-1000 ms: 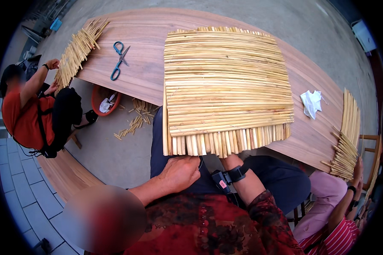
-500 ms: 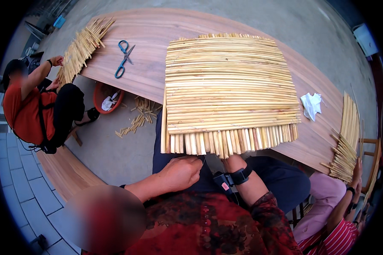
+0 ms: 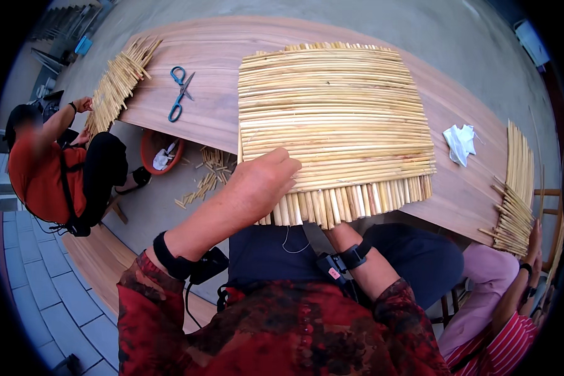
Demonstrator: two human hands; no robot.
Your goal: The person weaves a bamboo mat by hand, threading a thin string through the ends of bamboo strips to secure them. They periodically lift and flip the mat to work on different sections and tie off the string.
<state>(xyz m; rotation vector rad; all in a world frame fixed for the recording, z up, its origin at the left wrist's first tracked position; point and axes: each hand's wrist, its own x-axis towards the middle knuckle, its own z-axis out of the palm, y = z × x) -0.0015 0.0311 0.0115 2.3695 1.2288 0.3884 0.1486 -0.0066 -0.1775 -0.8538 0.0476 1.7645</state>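
Observation:
A mat of straw-coloured plant stalks (image 3: 338, 113) lies in front of me, overhanging the table's near edge. Its upper layer runs crosswise, and a lower layer of stalk ends pokes out toward me. My left hand (image 3: 266, 180) rests at the near left corner, its fingers bent and pressed together; whatever they pinch is hidden. Below that corner a thin thread (image 3: 289, 245) hangs in a loop over my dark trousers. My right hand (image 3: 339, 232) reaches under the mat's near edge, and its fingers are out of sight.
Blue-handled scissors (image 3: 182, 94) lie left of the mat on the wooden table (image 3: 216, 53). White crumpled cloth (image 3: 459, 144) lies to the right. Co-workers handle stalk bundles at both ends. An orange basin (image 3: 145, 150) and cut stalk pieces (image 3: 210, 178) are on the floor.
My left hand has risen from my lap, below the mat, onto its near left corner. A loop of thread now shows beneath the edge. My right hand stays under the mat.

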